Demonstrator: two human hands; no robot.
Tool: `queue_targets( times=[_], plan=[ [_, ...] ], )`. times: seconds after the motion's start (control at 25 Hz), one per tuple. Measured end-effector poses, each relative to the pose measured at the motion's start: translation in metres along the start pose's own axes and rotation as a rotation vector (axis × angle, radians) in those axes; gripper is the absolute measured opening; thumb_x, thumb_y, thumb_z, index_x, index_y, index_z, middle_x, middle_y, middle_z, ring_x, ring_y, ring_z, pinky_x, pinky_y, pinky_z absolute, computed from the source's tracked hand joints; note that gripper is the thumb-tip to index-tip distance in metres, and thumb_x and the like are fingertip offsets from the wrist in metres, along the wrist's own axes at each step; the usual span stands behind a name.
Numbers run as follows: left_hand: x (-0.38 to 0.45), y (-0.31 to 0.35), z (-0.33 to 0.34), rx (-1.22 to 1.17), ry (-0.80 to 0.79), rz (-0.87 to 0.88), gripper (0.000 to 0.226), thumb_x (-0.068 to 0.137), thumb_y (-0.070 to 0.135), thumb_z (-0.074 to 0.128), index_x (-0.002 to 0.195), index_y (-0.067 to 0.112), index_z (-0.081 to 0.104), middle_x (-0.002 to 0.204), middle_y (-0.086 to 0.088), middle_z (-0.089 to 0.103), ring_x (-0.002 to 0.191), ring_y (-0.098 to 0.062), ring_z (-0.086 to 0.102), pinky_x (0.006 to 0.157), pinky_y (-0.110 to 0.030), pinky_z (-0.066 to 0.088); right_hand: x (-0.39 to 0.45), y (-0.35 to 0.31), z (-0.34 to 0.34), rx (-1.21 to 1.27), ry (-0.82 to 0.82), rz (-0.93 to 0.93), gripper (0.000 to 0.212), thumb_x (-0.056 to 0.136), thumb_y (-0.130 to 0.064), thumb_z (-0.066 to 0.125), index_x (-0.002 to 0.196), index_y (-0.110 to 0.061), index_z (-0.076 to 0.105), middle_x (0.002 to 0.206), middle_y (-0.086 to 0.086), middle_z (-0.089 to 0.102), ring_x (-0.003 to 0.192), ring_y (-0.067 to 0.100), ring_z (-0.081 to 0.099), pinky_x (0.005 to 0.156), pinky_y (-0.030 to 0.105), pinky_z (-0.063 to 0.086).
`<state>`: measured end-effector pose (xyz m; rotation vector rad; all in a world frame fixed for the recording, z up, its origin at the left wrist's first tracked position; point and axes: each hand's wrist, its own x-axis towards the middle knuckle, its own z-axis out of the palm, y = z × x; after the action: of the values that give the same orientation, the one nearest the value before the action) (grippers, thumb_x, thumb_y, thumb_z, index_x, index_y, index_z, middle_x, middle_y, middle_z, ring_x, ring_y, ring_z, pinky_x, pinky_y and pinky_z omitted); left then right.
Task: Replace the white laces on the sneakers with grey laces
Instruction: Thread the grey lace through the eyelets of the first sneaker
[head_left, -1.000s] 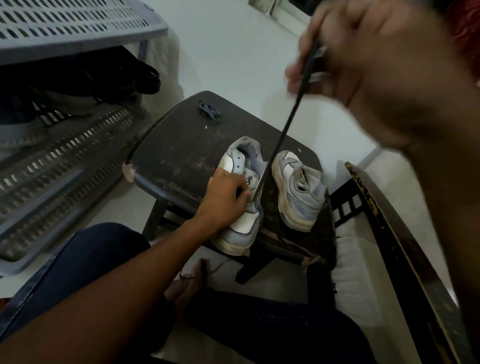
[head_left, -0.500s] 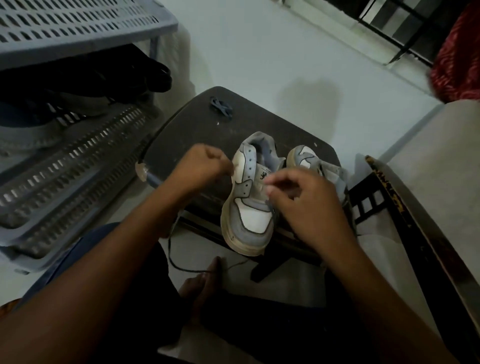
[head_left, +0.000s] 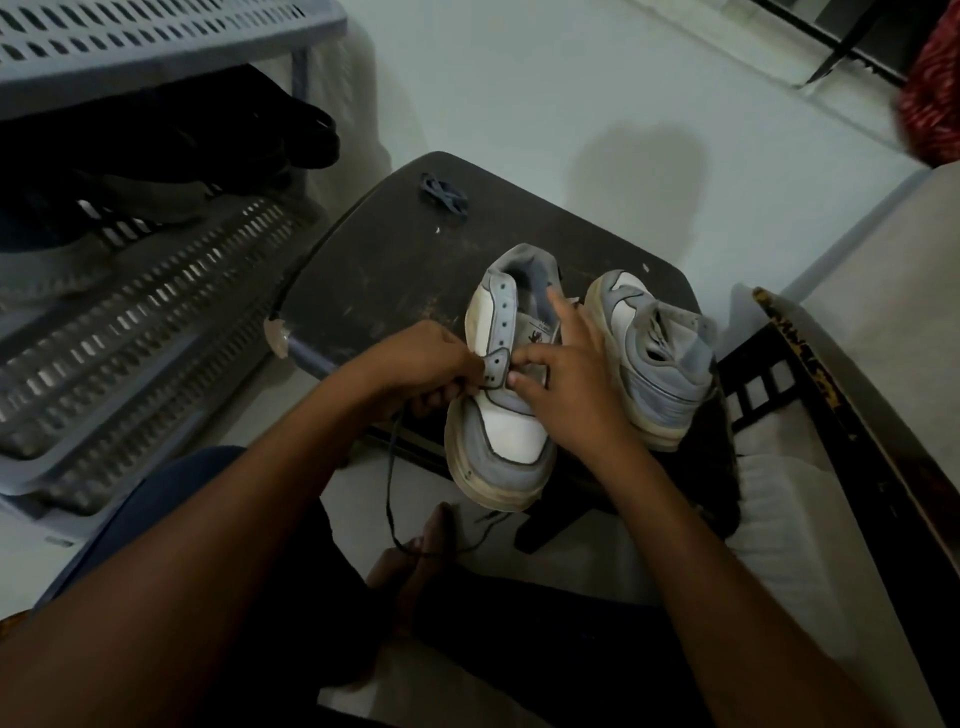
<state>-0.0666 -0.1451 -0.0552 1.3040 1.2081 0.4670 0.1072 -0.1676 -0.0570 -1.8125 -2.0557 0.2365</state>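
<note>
Grey lace (head_left: 390, 483): hanging down from under the left hand, trailing past the worktop edge to the floor by a bare foot (head_left: 415, 566).
Left hand (head_left: 415, 369): fingers curled, pinching the lowest part of the near sneaker's eyelet strip (head_left: 493, 366) and, it seems, the lace end — the tip itself is hidden.
Right hand (head_left: 566, 384): lying over the tongue of the same sneaker, fingers mostly straight, thumb and forefinger reaching toward the strip opposite the left hand; whether it is gripping anything cannot be told.
Near sneaker (head_left: 506, 447): sitting between the two hands, toe pointing toward the person and overhanging the worktop edge, eyelets showing bare.
Second sneaker (head_left: 649, 358): lying tilted on its side just to the right of the right hand, touching or nearly touching the first.
Worktop (head_left: 395, 270): dark and scuffed, carrying both sneakers.
Bundled lace (head_left: 444, 193): lying beyond both hands at the far side of the worktop — well apart from the sneakers.
Shoe rack (head_left: 130, 291): standing far to the left of the left hand.
</note>
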Motion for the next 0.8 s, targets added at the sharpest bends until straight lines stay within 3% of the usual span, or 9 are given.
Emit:
queue_targets(
  times=[0.2,0.4,0.56,0.72,0.8],
  plan=[
    [0.0001,0.0038,0.0021,-0.028,-0.013,-0.028,0.023,0.088,0.010,0.059,0.065,0.006,0.060,0.048,-0.001,0.041,0.039,-0.009,0.032,0.037,-0.015,0.025,0.0027,0.0024,-0.0022,0.047,-0.073,-0.004,0.009,0.084,-0.020,0.072,0.093,-0.022,0.075,0.162,-0.004,0.009,0.149,0.024,-0.004,0.120,0.049,0.005],
    [0.0063,0.0088,0.0072,-0.011,0.019,-0.055,0.022,0.086,0.009,0.062,0.064,0.005,0.057,0.044,-0.001,0.038,0.035,-0.010,0.029,0.037,-0.015,0.024,0.0041,0.0017,-0.0032,0.055,-0.118,-0.004,0.009,0.084,-0.020,0.072,0.092,-0.023,0.075,0.162,-0.006,0.007,0.149,0.023,-0.007,0.119,0.049,0.004],
    [0.0072,0.0090,0.0084,0.079,0.026,-0.037,0.024,0.089,0.015,0.067,0.068,0.005,0.063,0.040,0.002,0.048,0.034,-0.008,0.042,0.034,-0.017,0.034,0.0062,0.0016,-0.0046,0.017,-0.176,-0.003,0.007,0.086,-0.023,0.070,0.092,-0.025,0.074,0.162,-0.009,0.004,0.148,0.023,-0.011,0.119,0.052,0.003],
    [0.0063,0.0074,0.0083,0.119,0.043,-0.016,0.026,0.090,0.022,0.068,0.073,0.003,0.067,0.043,-0.001,0.053,0.036,-0.010,0.051,0.037,-0.019,0.043,0.0061,-0.0035,-0.0078,-0.021,-0.219,-0.008,0.012,0.086,-0.025,0.070,0.077,-0.030,0.064,0.161,-0.009,0.009,0.147,0.024,-0.011,0.117,0.054,0.007],
    [0.0069,0.0069,0.0096,0.167,0.057,0.023,0.028,0.092,0.024,0.066,0.074,0.003,0.067,0.044,-0.002,0.056,0.037,-0.011,0.054,0.037,-0.020,0.045,0.0061,-0.0061,-0.0107,-0.044,-0.240,0.007,0.005,0.087,-0.027,0.069,0.082,-0.028,0.069,0.161,-0.009,0.007,0.147,0.025,-0.012,0.117,0.055,0.007]
  ],
)
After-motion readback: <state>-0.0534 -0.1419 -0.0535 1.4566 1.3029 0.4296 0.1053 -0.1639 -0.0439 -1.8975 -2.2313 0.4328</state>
